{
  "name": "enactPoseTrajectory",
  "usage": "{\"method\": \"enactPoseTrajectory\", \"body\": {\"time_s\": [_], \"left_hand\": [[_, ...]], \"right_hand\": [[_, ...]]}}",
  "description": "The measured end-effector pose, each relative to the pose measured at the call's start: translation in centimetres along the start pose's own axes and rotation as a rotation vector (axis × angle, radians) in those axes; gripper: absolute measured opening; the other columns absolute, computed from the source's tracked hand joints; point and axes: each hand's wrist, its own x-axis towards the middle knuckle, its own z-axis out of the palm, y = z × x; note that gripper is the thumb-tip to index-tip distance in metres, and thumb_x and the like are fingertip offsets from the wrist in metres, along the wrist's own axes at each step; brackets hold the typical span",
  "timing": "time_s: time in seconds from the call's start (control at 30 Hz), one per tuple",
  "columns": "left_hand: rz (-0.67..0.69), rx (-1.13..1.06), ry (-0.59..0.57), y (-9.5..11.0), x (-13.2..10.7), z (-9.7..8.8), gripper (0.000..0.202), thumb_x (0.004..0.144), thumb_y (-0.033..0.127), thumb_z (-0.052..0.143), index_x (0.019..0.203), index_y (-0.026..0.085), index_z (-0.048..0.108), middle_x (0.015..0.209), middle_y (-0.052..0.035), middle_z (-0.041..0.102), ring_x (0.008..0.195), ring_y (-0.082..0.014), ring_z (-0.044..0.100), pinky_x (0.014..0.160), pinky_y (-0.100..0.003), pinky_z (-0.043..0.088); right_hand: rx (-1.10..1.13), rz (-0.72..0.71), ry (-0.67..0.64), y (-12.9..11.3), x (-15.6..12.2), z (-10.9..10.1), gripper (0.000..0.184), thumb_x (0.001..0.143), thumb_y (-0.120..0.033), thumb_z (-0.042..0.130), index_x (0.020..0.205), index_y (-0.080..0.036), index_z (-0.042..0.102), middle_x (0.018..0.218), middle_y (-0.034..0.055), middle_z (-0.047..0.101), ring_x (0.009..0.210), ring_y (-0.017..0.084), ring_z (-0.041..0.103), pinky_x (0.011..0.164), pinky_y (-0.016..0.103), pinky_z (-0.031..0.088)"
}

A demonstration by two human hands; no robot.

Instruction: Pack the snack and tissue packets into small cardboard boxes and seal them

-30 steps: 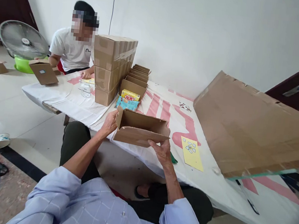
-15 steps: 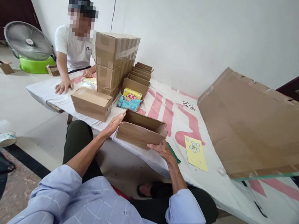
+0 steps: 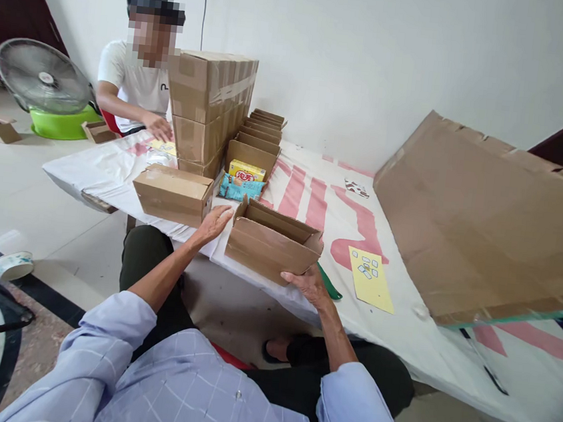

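Note:
An open-topped cardboard box (image 3: 272,247) stands at the table's near edge in front of me, its upper flaps raised. My right hand (image 3: 308,285) grips its lower right corner, thumb on the front face. To the left, my left hand (image 3: 216,223) is off the box with its fingers stretched out and nothing in them. A closed cardboard box (image 3: 175,194) lies just beyond that hand's left side. Behind my box, a blue packet (image 3: 240,187) leans in front of a yellow packet (image 3: 246,171), beside a row of open boxes (image 3: 255,146).
Stacked taped cartons (image 3: 209,106) rise at the table's left. A person in a white shirt (image 3: 138,88) sits behind them, one hand on the table. A yellow card (image 3: 372,281) and a green object (image 3: 329,283) lie at right, near a large cardboard sheet (image 3: 486,226).
My left hand has let go of the box's left end and moved slightly left. The box's flaps stand up more. The other person's arm has drawn in toward the yellow paper.

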Motion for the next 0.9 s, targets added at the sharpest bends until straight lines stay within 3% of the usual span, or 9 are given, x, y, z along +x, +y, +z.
{"method": "enactPoseTrajectory", "body": {"time_s": [0.1, 0.2, 0.37, 0.5, 0.63, 0.73, 0.9], "left_hand": [[-0.095, 0.165, 0.100, -1.7, 0.6, -0.8, 0.046, 0.097, 0.048, 0.063, 0.128, 0.016, 0.075, 0.137, -0.0209, 0.075, 0.145, -0.0416, 0.059, 0.132, -0.058, 0.038], [-0.128, 0.291, 0.120, -2.4, 0.8, -0.7, 0.046, 0.091, 0.036, 0.067, 0.132, 0.016, 0.073, 0.140, -0.0207, 0.072, 0.143, -0.0408, 0.059, 0.130, -0.057, 0.040], [-0.069, 0.422, 0.084, -1.0, 4.2, 0.5, 0.056, 0.088, 0.024, 0.067, 0.144, 0.016, 0.067, 0.150, -0.0190, 0.065, 0.144, -0.0378, 0.057, 0.130, -0.053, 0.041], [-0.029, 0.730, 0.007, 1.3, 9.8, 0.9, 0.058, 0.091, 0.022, 0.065, 0.148, 0.017, 0.063, 0.163, -0.0208, 0.053, 0.153, -0.0402, 0.045, 0.126, -0.056, 0.043], [-0.051, 0.956, -0.164, 2.5, 13.8, 1.5, 0.050, 0.095, 0.022, 0.065, 0.145, 0.018, 0.063, 0.160, -0.0231, 0.056, 0.153, -0.0415, 0.043, 0.121, -0.062, 0.043], [-0.048, 1.012, -0.216, 2.3, 15.0, 2.4, 0.054, 0.093, 0.019, 0.069, 0.146, 0.015, 0.061, 0.157, -0.0250, 0.059, 0.149, -0.0415, 0.047, 0.120, -0.063, 0.043], [-0.041, 1.079, -0.203, 1.2, 15.2, 3.7, 0.065, 0.085, 0.020, 0.082, 0.147, 0.014, 0.061, 0.156, -0.0276, 0.059, 0.147, -0.0484, 0.046, 0.117, -0.072, 0.041]], "right_hand": [[0.019, 0.015, 0.032, 0.3, -0.1, -1.0, 0.076, 0.063, -0.045, 0.097, 0.130, -0.023, 0.070, 0.128, 0.0143, 0.080, 0.116, 0.033, 0.073, 0.099, 0.049, 0.062], [0.047, 0.012, 0.055, 0.9, -0.1, -2.1, 0.078, 0.063, -0.045, 0.098, 0.133, -0.023, 0.069, 0.119, 0.0118, 0.082, 0.115, 0.033, 0.073, 0.102, 0.052, 0.061], [0.041, 0.042, 0.084, 1.9, -0.3, -3.1, 0.078, 0.063, -0.046, 0.097, 0.133, -0.023, 0.070, 0.116, 0.0117, 0.083, 0.120, 0.036, 0.074, 0.103, 0.054, 0.062], [0.015, 0.049, 0.129, 2.1, -1.1, -3.1, 0.077, 0.064, -0.046, 0.098, 0.133, -0.023, 0.072, 0.120, 0.0142, 0.083, 0.114, 0.038, 0.076, 0.097, 0.053, 0.065], [-0.014, 0.085, 0.160, 2.1, -1.9, -3.3, 0.075, 0.066, -0.048, 0.097, 0.133, -0.024, 0.073, 0.120, 0.0136, 0.084, 0.108, 0.037, 0.079, 0.091, 0.051, 0.068], [-0.053, 0.100, 0.184, 2.3, -2.2, -3.6, 0.075, 0.066, -0.050, 0.097, 0.131, -0.024, 0.074, 0.117, 0.0138, 0.085, 0.105, 0.036, 0.079, 0.089, 0.051, 0.069], [-0.046, 0.100, 0.264, 2.4, -2.2, -4.1, 0.072, 0.062, -0.052, 0.098, 0.125, -0.024, 0.075, 0.118, 0.0148, 0.084, 0.104, 0.036, 0.079, 0.087, 0.051, 0.069]]}}
